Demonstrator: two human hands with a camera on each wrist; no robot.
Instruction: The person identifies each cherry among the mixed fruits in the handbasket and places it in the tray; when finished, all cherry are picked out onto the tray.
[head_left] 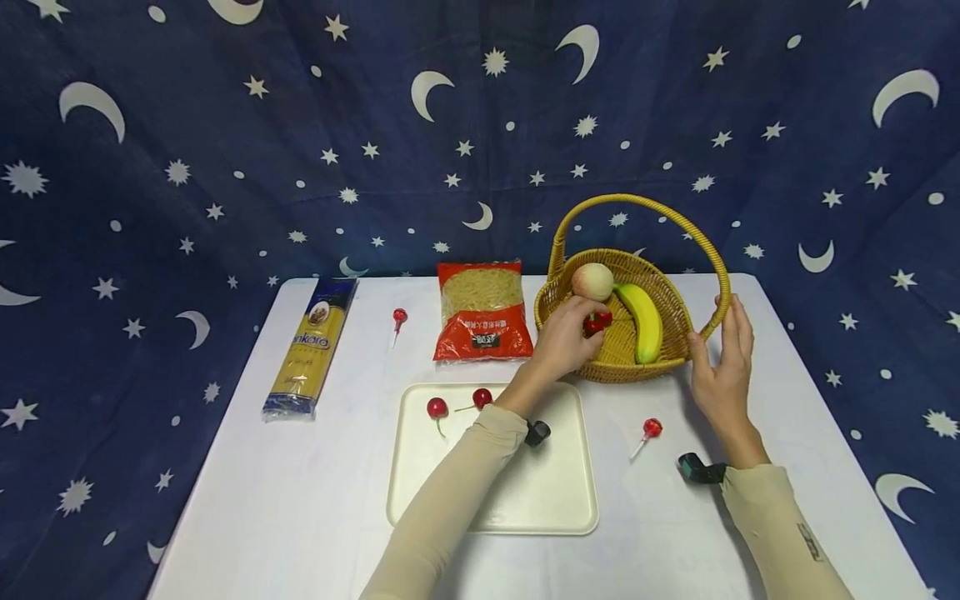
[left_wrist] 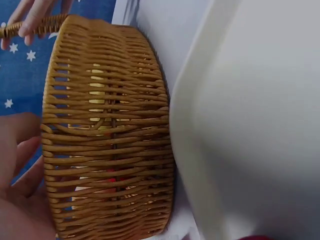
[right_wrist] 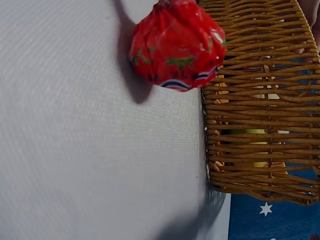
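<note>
A wicker basket with a tall arched handle stands at the back right of the table. It holds a peach and a banana. My left hand reaches over the basket's front rim and pinches a small glossy red thing inside; the fingers partly hide it, and I cannot tell its kind. At the basket's right end, my right hand grips the foot of the handle, thumb in front and fingers behind. In the left wrist view, the woven side stands between camera and contents.
Under my left forearm lies a cream tray with two cherries. A wrapped lollipop lies between tray and right wrist, another lollipop farther left. A red pasta bag and a spaghetti pack lie behind.
</note>
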